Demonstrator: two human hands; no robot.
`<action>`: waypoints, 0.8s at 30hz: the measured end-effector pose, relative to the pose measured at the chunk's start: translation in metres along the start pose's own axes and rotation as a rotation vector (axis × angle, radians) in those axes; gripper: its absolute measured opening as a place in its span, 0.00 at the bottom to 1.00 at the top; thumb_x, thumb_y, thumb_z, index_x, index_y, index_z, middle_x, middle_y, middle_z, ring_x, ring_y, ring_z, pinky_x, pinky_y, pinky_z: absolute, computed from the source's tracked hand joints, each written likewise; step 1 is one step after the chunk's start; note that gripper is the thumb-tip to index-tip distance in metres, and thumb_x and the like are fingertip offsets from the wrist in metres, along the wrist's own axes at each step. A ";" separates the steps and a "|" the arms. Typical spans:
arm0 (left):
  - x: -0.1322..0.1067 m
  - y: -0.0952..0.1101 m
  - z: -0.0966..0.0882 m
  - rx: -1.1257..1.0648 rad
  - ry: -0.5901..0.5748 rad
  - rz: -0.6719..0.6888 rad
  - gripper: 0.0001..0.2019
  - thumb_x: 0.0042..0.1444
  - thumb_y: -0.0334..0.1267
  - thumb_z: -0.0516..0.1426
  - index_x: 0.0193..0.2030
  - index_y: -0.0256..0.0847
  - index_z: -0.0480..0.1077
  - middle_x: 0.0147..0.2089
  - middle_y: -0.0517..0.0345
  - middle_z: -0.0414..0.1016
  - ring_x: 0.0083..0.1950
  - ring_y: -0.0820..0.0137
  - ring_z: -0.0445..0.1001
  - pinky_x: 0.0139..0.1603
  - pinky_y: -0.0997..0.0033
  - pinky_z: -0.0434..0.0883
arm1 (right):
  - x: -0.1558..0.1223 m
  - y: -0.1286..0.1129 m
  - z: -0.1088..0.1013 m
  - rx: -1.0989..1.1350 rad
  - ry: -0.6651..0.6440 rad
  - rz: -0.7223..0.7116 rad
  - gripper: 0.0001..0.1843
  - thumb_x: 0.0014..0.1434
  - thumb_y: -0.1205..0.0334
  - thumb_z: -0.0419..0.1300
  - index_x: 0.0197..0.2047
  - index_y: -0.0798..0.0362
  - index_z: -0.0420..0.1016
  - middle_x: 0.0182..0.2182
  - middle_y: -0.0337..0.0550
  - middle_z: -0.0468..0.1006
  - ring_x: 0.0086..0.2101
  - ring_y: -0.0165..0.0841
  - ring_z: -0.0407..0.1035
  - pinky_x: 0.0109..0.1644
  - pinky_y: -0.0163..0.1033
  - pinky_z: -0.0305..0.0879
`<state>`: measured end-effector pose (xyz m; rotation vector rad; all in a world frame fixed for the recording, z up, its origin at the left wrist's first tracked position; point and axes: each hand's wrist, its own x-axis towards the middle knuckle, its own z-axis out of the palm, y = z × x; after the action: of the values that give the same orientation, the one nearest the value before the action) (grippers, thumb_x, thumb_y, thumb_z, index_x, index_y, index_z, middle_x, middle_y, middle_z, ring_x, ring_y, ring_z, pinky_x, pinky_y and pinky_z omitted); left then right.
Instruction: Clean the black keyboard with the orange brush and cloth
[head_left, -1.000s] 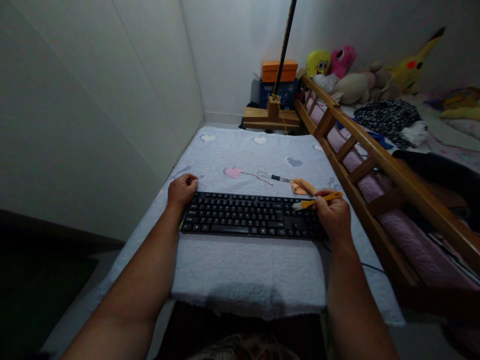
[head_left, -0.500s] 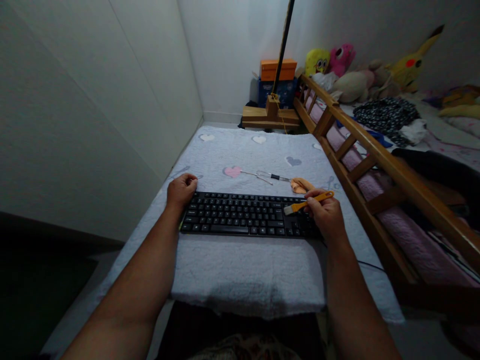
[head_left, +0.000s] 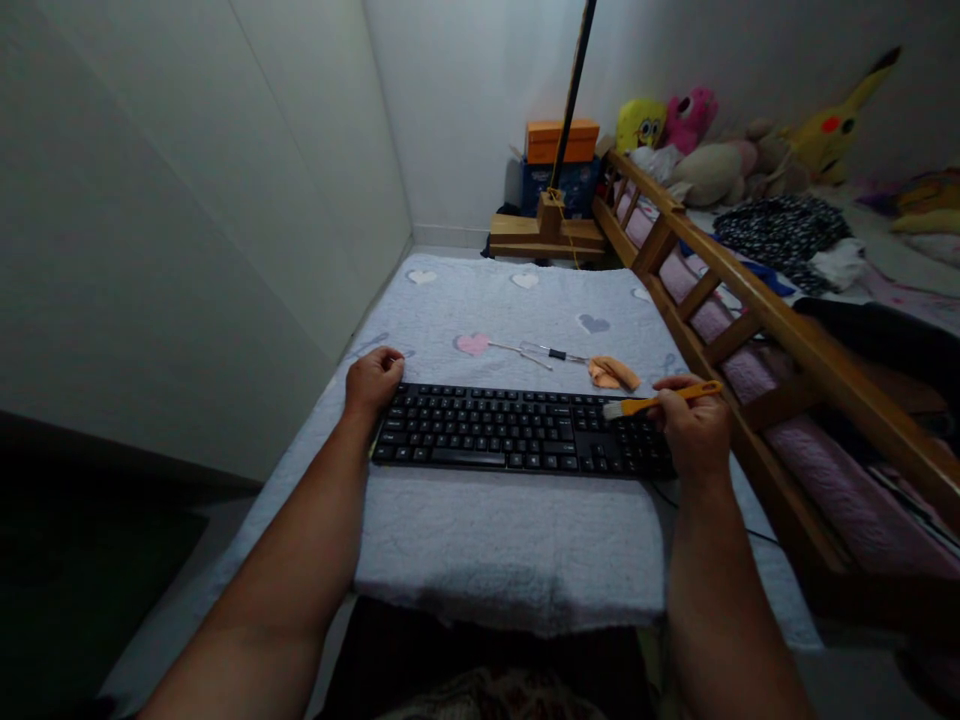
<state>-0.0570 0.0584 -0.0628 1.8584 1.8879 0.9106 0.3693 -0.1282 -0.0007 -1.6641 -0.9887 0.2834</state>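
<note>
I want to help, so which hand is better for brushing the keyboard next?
Probably the right hand: it holds the yellow brush, bristles at the keyboard. The left hand, by its left end, holds no brush.

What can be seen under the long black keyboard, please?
The pale blue heart-patterned cloth shows in front of and behind the long black keyboard and appears to run beneath it. Anything else directly under it is covered and cannot be seen.

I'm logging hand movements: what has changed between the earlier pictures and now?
The right hand swept the brush left over the keyboard, then back right, toward its right end. Nothing was taken up or let go. The left hand stayed at the keyboard's far left corner; the keyboard lay still.
</note>
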 end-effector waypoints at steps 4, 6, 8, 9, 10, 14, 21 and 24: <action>0.000 -0.002 0.002 -0.016 0.004 0.013 0.13 0.54 0.44 0.57 0.39 0.42 0.79 0.32 0.55 0.79 0.37 0.60 0.78 0.43 0.65 0.72 | -0.006 -0.021 0.010 0.139 -0.115 0.004 0.13 0.56 0.50 0.65 0.37 0.50 0.75 0.21 0.37 0.77 0.21 0.33 0.69 0.26 0.37 0.65; 0.000 -0.002 0.002 -0.023 0.003 0.010 0.13 0.54 0.44 0.57 0.38 0.42 0.79 0.33 0.54 0.79 0.37 0.60 0.78 0.42 0.65 0.71 | -0.010 -0.036 0.019 0.157 -0.217 0.007 0.15 0.57 0.47 0.66 0.37 0.50 0.75 0.23 0.38 0.78 0.21 0.33 0.70 0.25 0.37 0.65; 0.000 -0.002 0.003 -0.032 -0.001 0.010 0.12 0.54 0.44 0.57 0.39 0.42 0.79 0.34 0.54 0.80 0.37 0.60 0.78 0.42 0.65 0.71 | -0.015 -0.049 0.030 0.155 -0.350 0.011 0.16 0.58 0.45 0.67 0.38 0.50 0.76 0.24 0.40 0.79 0.22 0.33 0.72 0.26 0.36 0.66; 0.000 -0.002 0.003 -0.035 -0.003 0.012 0.12 0.54 0.44 0.57 0.39 0.42 0.79 0.34 0.54 0.80 0.37 0.60 0.78 0.42 0.65 0.70 | -0.017 -0.055 0.038 0.164 -0.392 0.008 0.17 0.59 0.45 0.66 0.39 0.51 0.76 0.25 0.40 0.80 0.23 0.33 0.72 0.26 0.36 0.67; 0.000 -0.002 0.002 -0.036 -0.004 0.014 0.12 0.54 0.44 0.57 0.39 0.42 0.79 0.35 0.54 0.81 0.37 0.60 0.78 0.42 0.65 0.70 | -0.020 -0.061 0.046 0.181 -0.425 0.007 0.17 0.59 0.45 0.65 0.39 0.51 0.75 0.25 0.40 0.80 0.23 0.33 0.73 0.27 0.37 0.68; -0.001 0.000 0.001 -0.039 -0.009 0.005 0.12 0.55 0.43 0.57 0.39 0.42 0.79 0.35 0.54 0.81 0.37 0.61 0.77 0.42 0.65 0.70 | -0.034 -0.074 0.085 0.216 -0.535 0.021 0.16 0.61 0.45 0.62 0.39 0.49 0.73 0.26 0.41 0.81 0.24 0.33 0.74 0.29 0.36 0.69; 0.000 0.000 0.003 -0.033 -0.012 0.010 0.12 0.55 0.43 0.56 0.39 0.42 0.79 0.35 0.53 0.81 0.38 0.60 0.78 0.44 0.64 0.71 | -0.052 -0.070 0.132 0.202 -0.569 0.056 0.14 0.61 0.46 0.59 0.38 0.47 0.72 0.27 0.40 0.81 0.25 0.34 0.75 0.29 0.37 0.70; 0.000 -0.002 0.004 -0.026 -0.015 0.015 0.12 0.55 0.43 0.56 0.39 0.42 0.79 0.36 0.54 0.81 0.38 0.61 0.78 0.45 0.65 0.71 | -0.055 -0.066 0.138 0.195 -0.584 0.094 0.13 0.61 0.46 0.59 0.38 0.47 0.71 0.27 0.40 0.81 0.25 0.34 0.76 0.29 0.37 0.70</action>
<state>-0.0559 0.0599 -0.0672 1.8617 1.8476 0.9188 0.2171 -0.0718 -0.0063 -1.4749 -1.2609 0.9372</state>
